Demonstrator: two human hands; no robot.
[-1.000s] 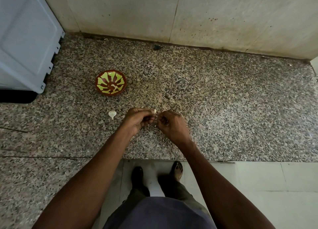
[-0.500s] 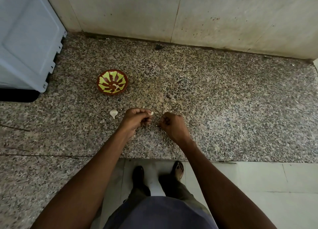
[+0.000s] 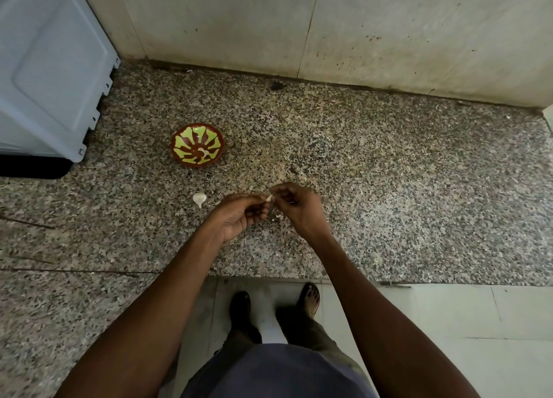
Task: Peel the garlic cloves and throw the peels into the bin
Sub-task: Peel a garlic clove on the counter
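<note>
While both hands meet over the speckled granite desk (image 3: 389,173), we note: left hand (image 3: 239,215) pinching small pale garlic clove (image 3: 269,198) | right hand (image 3: 299,209) pinching its peel.

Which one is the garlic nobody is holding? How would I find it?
Start at the speckled stone counter and find the red-and-green patterned bowl. Just nearer the person lies a small white garlic clove, beside the left hand. It lies alone on the stone, pale with a pointed tail.
</note>
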